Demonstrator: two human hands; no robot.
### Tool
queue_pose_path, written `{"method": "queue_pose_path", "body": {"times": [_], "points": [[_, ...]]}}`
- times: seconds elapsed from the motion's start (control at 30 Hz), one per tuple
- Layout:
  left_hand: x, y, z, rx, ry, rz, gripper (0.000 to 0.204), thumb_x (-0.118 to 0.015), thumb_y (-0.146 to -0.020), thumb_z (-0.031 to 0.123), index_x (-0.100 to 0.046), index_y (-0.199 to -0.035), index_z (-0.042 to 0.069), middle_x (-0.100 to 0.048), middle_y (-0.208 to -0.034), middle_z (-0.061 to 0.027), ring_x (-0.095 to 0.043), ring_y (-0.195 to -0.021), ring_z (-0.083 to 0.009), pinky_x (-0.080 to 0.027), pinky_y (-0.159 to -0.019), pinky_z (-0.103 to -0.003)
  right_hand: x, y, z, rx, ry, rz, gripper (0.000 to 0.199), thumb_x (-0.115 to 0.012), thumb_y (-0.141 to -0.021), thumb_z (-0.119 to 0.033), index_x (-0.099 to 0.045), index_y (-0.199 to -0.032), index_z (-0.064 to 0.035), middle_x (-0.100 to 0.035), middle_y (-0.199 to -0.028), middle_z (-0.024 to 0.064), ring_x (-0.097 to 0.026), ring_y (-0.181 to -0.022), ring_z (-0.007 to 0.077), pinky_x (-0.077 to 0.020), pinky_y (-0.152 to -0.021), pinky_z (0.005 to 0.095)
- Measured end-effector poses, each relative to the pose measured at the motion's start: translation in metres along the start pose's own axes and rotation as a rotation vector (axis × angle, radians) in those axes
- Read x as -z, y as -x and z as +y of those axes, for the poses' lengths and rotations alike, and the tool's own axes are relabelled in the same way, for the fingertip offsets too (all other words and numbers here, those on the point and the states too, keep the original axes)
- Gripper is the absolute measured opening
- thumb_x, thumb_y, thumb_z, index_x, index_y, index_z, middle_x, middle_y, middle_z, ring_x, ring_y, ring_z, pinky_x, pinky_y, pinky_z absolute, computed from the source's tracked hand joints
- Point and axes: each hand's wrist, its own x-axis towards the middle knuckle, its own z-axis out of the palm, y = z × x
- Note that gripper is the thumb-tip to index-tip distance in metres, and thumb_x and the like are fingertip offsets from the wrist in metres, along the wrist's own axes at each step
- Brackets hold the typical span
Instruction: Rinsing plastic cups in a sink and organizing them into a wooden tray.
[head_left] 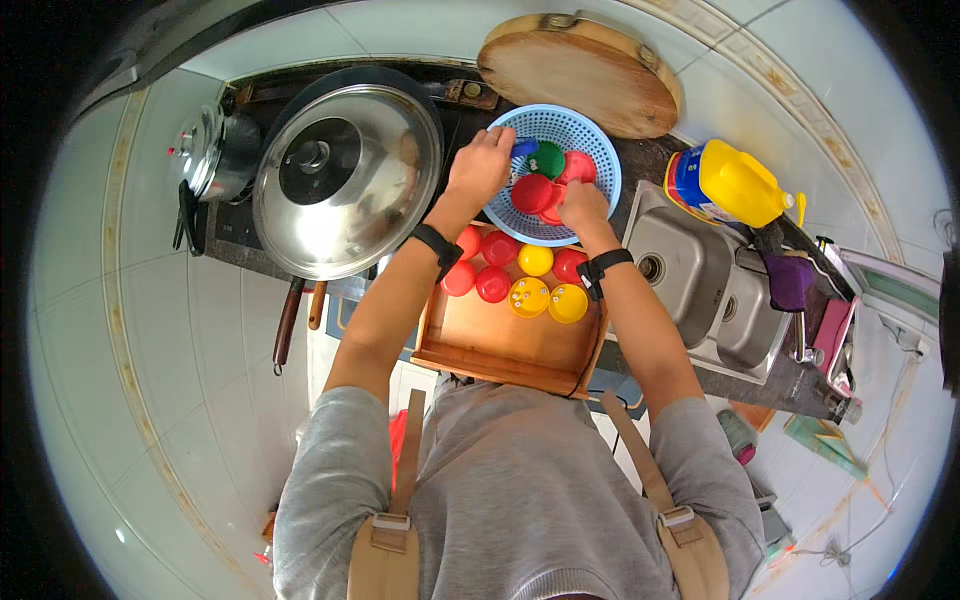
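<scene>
A light-blue plastic basket [603, 150] with a perforated wall holds several round plastic caps, among them a green cap [546, 159] with a ridged edge and a red cap [532, 194]. Over the basket's left rim, my left hand [483, 163] is closed on a blue cap [523, 147], partly hidden by the fingers. My right hand [583, 208] reaches over the right side with curled fingers among the red caps; what they grip is hidden. Close in front, a wooden tray [510, 352] carries red caps [493, 283] and yellow caps [535, 261] along its far side.
To the left stands a large pan with a shiny lid [345, 215], its handle jutting toward me, and a pressure cooker [225, 155]. A round wooden board [580, 75] leans behind the basket. On the right are a double steel sink [690, 265] and a yellow jug [735, 185].
</scene>
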Motion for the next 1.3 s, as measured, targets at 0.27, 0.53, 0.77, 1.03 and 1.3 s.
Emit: {"method": "queue_pose_path", "body": {"times": [0.27,0.53,0.77,1.03,1.3], "points": [[0.008,0.043,-0.005,-0.004,0.193,0.208,0.045,-0.067,-0.076,0.002,-0.049,-0.118,0.004,-0.061,-0.109,-0.0173,-0.061,-0.103,-0.0385,-0.054,-0.083,-0.044,-0.021,-0.006,-0.008,-0.032,-0.176,0.010,0.052,-0.086,-0.070,-0.025,-0.062,-0.110,-0.0013,-0.067,-0.112,0.0238,-0.064,-0.109,0.0395,-0.0520,-0.091,0.0433],[0.023,0.085,0.009,0.136,0.426,0.337,0.038,-0.067,-0.080,0.001,-0.046,-0.112,0.000,-0.061,-0.108,-0.0178,-0.061,-0.095,-0.0398,-0.051,-0.078,-0.044,-0.009,0.004,-0.002,0.131,-0.365,0.458,0.034,-0.079,-0.074,-0.014,-0.063,-0.102,-0.0020,-0.065,-0.100,0.0212,-0.063,-0.094,0.0398,-0.0500,-0.084,0.0454],[0.029,0.105,0.024,0.144,0.449,0.341,0.041,-0.066,-0.078,-0.002,-0.043,-0.112,0.001,-0.059,-0.114,-0.0183,-0.059,-0.097,-0.0422,-0.051,-0.082,-0.045,0.041,0.048,-0.011,0.346,-0.430,0.799,0.019,-0.070,-0.082,-0.009,-0.066,-0.099,-0.0004,-0.064,-0.101,0.0183,-0.062,-0.095,0.0378,-0.0503,-0.086,0.0435],[0.043,0.095,0.042,-0.017,0.282,0.358,0.038,-0.061,-0.068,-0.011,-0.043,-0.099,0.004,-0.056,-0.127,-0.0162,-0.055,-0.115,-0.0382,-0.052,-0.089,-0.046,0.074,0.033,0.000,0.719,-0.120,0.752,0.019,-0.068,-0.077,-0.002,-0.070,-0.096,-0.0043,-0.063,-0.104,0.0132,-0.060,-0.099,0.0352,-0.0516,-0.086,0.0423],[0.031,0.116,0.047,0.409,0.525,0.343,0.025,-0.059,-0.089,-0.001,-0.044,-0.108,0.003,-0.063,-0.096,-0.0202,-0.067,-0.074,-0.0367,-0.053,-0.064,-0.044,0.080,0.113,-0.003,0.421,-0.521,0.702,0.017,-0.070,-0.083,-0.009,-0.067,-0.098,-0.0014,-0.061,-0.091,0.0179,-0.063,-0.087,0.0355,-0.0516,-0.080,0.0387]]}}
